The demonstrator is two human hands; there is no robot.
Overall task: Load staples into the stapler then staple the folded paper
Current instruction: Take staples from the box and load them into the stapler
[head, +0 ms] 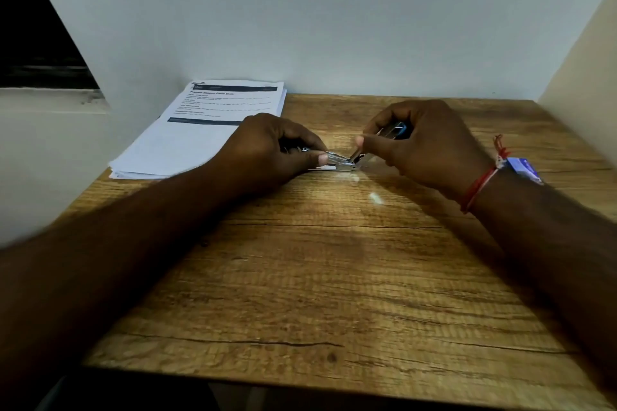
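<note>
A small metal stapler (359,160) with a blue top lies opened at the middle of the wooden table (334,277). My right hand (424,147) grips its raised upper part, where a bit of blue (402,128) shows between the fingers. My left hand (277,147) pinches the silver magazine end (337,158) between thumb and fingers, low over the table. Whether staples are in the channel is too small to tell. A stack of printed paper (200,133) lies at the back left, partly behind my left hand.
A white wall stands right behind the table, and a cream side wall rises at the right. A small blue-and-white box (526,168) lies behind my right wrist, which wears a red thread. The paper stack overhangs the table's left edge.
</note>
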